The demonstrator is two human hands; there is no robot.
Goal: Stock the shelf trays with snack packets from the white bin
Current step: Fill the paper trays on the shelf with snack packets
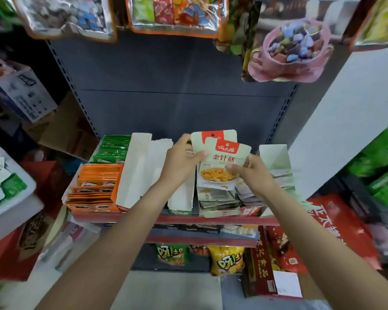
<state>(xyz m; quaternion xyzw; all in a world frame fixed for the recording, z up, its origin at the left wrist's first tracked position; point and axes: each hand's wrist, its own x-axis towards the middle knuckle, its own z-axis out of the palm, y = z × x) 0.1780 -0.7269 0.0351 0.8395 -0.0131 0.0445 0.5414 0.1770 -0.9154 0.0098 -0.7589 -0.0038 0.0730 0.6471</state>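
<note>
White bin (20, 186) at far left is cut off by the frame edge, contents blurry. Both hands hold snack pkts (224, 159) upright over the shelf tray (213, 202), long axis vertical, red tops up, print facing us. Left hand (180, 162) grips the rear pkt's left edge; right hand (253, 171) pinches the front pkt's right side.

My feed shows soft, even indoor light, dimmer at far left. The centre is sharp enough that I read print on the pale snack pouch with red top (225, 162). Edges smear and bow from the wide lens: the hanging clear plastic candy bags (177, 14) are blurred, with faint glare on their film.
</note>
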